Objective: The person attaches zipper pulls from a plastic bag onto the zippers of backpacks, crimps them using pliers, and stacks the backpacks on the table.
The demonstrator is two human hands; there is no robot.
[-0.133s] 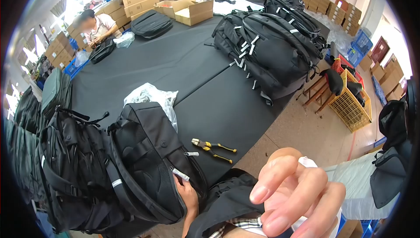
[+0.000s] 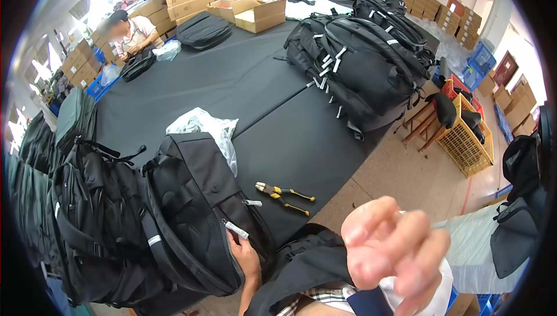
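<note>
A black backpack point(image 2: 200, 200) stands at the near left of the table, its side zippers fitted with white-wrapped pulls. My left hand point(image 2: 246, 258) grips its edge, fingers closed on the fabric just below a white-wrapped zipper pull point(image 2: 237, 230). Close to the camera at the lower right, my right hand point(image 2: 394, 252) is raised and blurred by motion. Its fingers are loosely curled and somewhat apart, with nothing visible in them. Pliers with yellow and black handles point(image 2: 284, 197) lie on the table right of the backpack. Behind the backpack is a crumpled clear plastic bag point(image 2: 212, 127).
More black backpacks point(image 2: 96, 223) stand at the left, and a large row of backpacks point(image 2: 365, 66) fills the far right side of the black-covered table point(image 2: 255, 89). A person point(image 2: 136, 34) handles a black bag at the far left. A yellow crate point(image 2: 467, 142) stands on the floor.
My right hand has shifted slightly, with its fingers drawn up and more blurred. My left hand stays at the backpack's edge. The whole view has moved a little.
</note>
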